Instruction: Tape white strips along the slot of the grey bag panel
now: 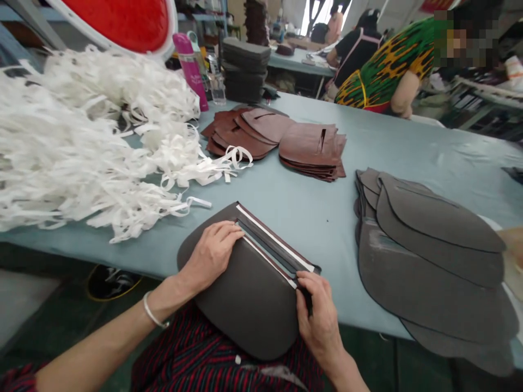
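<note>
A dark grey leather-like panel (249, 302) with a rounded lower edge rests partly on the table edge and partly over my lap. A long slot runs across its upper part, with a white strip (275, 235) along the far side and another white strip (267, 260) along the near side. My left hand (212, 255) lies over the panel, its fingers pressed together at the slot's left end; the thumb is hidden. At the opposite end, my right hand (321, 313) pinches the panel's right edge, thumb below and fingers by the strip's end.
White ribbon strips (81, 147) are heaped on the left of the blue-covered table (327, 218). Brown slotted pieces (308, 144) lie behind the panel. Grey panels (425, 261) are stacked right. A pink bottle (191, 71) stands behind. A co-worker (388, 65) leans beyond the table.
</note>
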A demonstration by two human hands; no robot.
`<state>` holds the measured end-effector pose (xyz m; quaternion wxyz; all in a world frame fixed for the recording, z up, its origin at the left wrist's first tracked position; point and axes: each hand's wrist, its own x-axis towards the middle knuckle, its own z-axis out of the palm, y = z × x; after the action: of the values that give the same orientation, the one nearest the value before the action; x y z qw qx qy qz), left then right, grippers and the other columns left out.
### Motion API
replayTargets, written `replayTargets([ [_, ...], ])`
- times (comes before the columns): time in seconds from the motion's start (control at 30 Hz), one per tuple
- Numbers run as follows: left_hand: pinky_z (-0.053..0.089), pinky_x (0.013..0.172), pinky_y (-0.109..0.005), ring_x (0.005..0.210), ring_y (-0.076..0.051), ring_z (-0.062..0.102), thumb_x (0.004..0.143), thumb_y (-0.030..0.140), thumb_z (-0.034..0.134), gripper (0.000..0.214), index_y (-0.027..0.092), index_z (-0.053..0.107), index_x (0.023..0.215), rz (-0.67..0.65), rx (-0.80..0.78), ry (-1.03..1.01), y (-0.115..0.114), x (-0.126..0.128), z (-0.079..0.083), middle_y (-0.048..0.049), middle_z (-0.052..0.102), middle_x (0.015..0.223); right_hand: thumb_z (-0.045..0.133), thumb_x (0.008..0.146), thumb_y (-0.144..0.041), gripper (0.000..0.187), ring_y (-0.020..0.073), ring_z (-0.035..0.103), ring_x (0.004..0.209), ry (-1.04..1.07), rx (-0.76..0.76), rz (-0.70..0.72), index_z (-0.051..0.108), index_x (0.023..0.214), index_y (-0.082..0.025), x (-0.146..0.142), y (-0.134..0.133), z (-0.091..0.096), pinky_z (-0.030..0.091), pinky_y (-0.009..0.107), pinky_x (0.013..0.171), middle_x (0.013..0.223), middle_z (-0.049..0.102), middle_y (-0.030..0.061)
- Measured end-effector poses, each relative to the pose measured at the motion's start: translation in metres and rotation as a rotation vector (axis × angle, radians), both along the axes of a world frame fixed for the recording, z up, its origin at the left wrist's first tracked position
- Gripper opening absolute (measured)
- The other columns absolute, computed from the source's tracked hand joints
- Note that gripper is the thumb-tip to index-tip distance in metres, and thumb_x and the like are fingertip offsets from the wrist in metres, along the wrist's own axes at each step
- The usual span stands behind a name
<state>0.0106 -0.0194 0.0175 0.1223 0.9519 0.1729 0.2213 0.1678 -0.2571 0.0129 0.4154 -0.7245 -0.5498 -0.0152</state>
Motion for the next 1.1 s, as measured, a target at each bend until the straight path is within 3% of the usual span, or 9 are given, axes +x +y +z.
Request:
replayTargets([
  [0.13, 0.042, 0.103, -0.048, 0.117, -0.024, 0.05, 0.09, 0.013, 0.047, 0.03, 0.019, 0.057, 0.117, -0.046, -0.041, 0.035, -0.048, 0.014, 0.009, -0.0083, 0.06, 0.118, 0.049, 0.087, -0.006, 0.03, 0.0225, 0.051, 0.112, 0.001, -0.032, -0.024, 0.052, 0.115, -0.018, 0.002, 0.0, 0.0, 0.046, 0.048, 0.094, 0.117, 0.056, 0.0129],
  [0.2, 0.042, 0.104, -0.047, 0.119, -0.023, 0.05, 0.09, 0.014, 0.048, 0.033, 0.018, 0.054, 0.121, -0.089, -0.065, 0.067, -0.06, 0.017, 0.01, -0.0088, 0.058, 0.121, 0.05, 0.086, -0.006, 0.029, 0.0227, 0.05, 0.112, 0.003, -0.054, -0.051, 0.053, 0.113, -0.017, 0.0, 0.002, 0.002, 0.045, 0.048, 0.095, 0.117, 0.055, 0.0128],
  [0.27, 0.041, 0.106, -0.046, 0.121, -0.022, 0.049, 0.09, 0.013, 0.046, 0.034, 0.018, 0.053, 0.123, -0.113, -0.073, 0.077, -0.057, 0.016, 0.009, -0.0091, 0.057, 0.124, 0.05, 0.087, -0.008, 0.028, 0.0227, 0.05, 0.11, 0.023, -0.064, -0.076, 0.054, 0.113, -0.017, -0.006, 0.006, 0.004, 0.046, 0.047, 0.094, 0.115, 0.055, 0.0126],
  [0.43, 0.038, 0.111, -0.044, 0.127, -0.02, 0.045, 0.092, 0.011, 0.043, 0.031, 0.018, 0.054, 0.12, -0.093, -0.073, 0.079, -0.017, 0.006, 0.004, -0.008, 0.055, 0.126, 0.046, 0.088, -0.006, 0.027, 0.0207, 0.051, 0.103, 0.093, -0.061, -0.051, 0.055, 0.111, -0.017, -0.027, 0.024, 0.009, 0.049, 0.042, 0.089, 0.109, 0.056, 0.0113],
  [0.5, 0.039, 0.11, -0.045, 0.127, -0.02, 0.044, 0.092, 0.011, 0.042, 0.03, 0.018, 0.055, 0.119, -0.063, -0.077, 0.076, -0.011, 0.002, 0.004, -0.0081, 0.056, 0.126, 0.045, 0.088, -0.005, 0.027, 0.02, 0.052, 0.1, 0.099, -0.042, -0.039, 0.056, 0.111, -0.017, -0.031, 0.03, 0.01, 0.049, 0.041, 0.087, 0.106, 0.057, 0.0105],
  [0.63, 0.04, 0.109, -0.048, 0.128, -0.022, 0.044, 0.092, 0.011, 0.042, 0.033, 0.019, 0.053, 0.122, -0.038, -0.093, 0.068, -0.029, 0.0, 0.006, -0.0088, 0.056, 0.125, 0.047, 0.089, -0.008, 0.021, 0.0195, 0.053, 0.09, 0.074, -0.019, -0.066, 0.058, 0.103, -0.018, -0.028, 0.037, 0.009, 0.05, 0.037, 0.08, 0.095, 0.059, 0.0082],
  [0.8, 0.04, 0.11, -0.048, 0.13, -0.023, 0.042, 0.091, 0.016, 0.046, 0.036, 0.019, 0.047, 0.127, -0.071, -0.194, 0.074, -0.056, -0.001, 0.009, -0.0106, 0.052, 0.13, 0.049, 0.09, -0.015, 0.012, 0.02, 0.052, 0.085, -0.011, -0.122, -0.125, 0.06, 0.094, -0.017, -0.028, 0.044, 0.009, 0.047, 0.036, 0.075, 0.092, 0.057, 0.0082],
  [1.1, 0.038, 0.11, -0.05, 0.132, -0.025, 0.039, 0.089, 0.022, 0.051, 0.041, 0.018, 0.041, 0.129, -0.005, -0.278, 0.054, -0.052, -0.004, 0.009, -0.0129, 0.047, 0.135, 0.048, 0.092, -0.019, 0.017, 0.0203, 0.047, 0.075, -0.241, -0.255, -0.148, 0.057, 0.078, -0.019, -0.031, 0.055, 0.012, 0.034, 0.033, 0.064, 0.078, 0.054, 0.0051],
])
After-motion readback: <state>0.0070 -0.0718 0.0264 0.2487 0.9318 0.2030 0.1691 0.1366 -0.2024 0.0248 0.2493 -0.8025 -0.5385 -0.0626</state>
